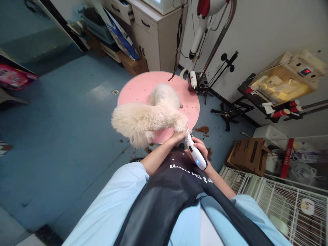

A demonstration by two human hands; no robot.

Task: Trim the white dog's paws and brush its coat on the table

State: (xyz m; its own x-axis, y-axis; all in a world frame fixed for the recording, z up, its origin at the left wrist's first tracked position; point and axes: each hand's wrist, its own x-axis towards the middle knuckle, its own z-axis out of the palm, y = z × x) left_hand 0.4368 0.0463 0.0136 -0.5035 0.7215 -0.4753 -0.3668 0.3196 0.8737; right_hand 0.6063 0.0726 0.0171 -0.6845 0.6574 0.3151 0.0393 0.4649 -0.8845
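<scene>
A fluffy cream-white dog [164, 109] is on the round pink grooming table [133, 87], its bushy head reaching past the table's left front edge. One of its legs [178, 120] stretches toward the front right rim. My left hand [177, 136] is closed around the lower end of that leg; the paw itself is partly hidden by fur and fingers. In my right hand [201, 147] is a white hair clipper [196, 153] with a blue light lit, its head right against the fur at the paw. My fingers wrap its right side.
Behind the table stand a dryer [202, 32] on a pole and a tool holder [202, 82] with a white bottle [193, 79]. Brown hair clumps [202, 130] lie on the blue floor. Wire cages [276, 201] and a cardboard box [247, 155] flank my right side.
</scene>
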